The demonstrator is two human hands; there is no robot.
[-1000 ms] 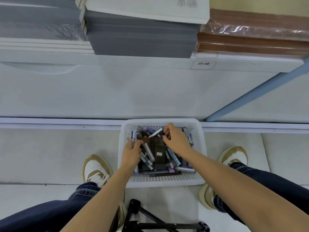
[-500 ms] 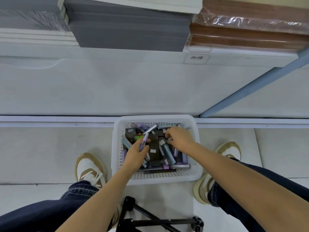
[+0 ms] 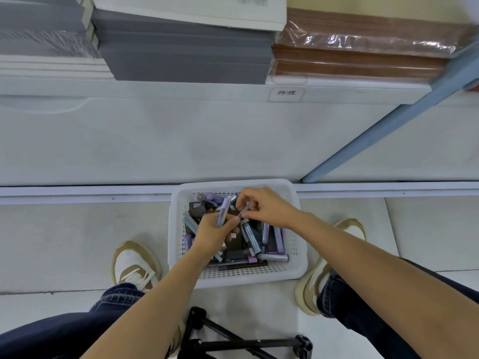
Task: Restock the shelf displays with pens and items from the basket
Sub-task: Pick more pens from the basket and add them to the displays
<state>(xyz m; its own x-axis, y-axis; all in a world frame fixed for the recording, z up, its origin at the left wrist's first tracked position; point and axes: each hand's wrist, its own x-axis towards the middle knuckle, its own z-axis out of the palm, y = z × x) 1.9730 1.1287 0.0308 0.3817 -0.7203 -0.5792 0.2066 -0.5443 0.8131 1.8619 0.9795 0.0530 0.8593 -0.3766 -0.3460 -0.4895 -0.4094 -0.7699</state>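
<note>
A white perforated basket (image 3: 298, 265) stands on the floor between my feet, filled with several purple, blue and grey pens and dark packets. Over its middle, my left hand (image 3: 213, 233) grips a purple pen (image 3: 223, 211) that points up and away. My right hand (image 3: 267, 207) hovers above the basket's far half and pinches a grey pen (image 3: 243, 211) at its tip, close to the left hand. More loose pens (image 3: 272, 237) lie along the basket's right side.
A white shelf (image 3: 181, 92) runs across above the basket, stacked with grey notebooks (image 3: 181, 53) and wrapped brown books (image 3: 357, 55). A blue upright (image 3: 388, 125) slants at right. A black tripod (image 3: 233, 340) lies on the floor near my legs.
My right hand has lifted a grey pen out of the pile and brought it toward the left hand. The left hand has risen a little with its purple pen.
</note>
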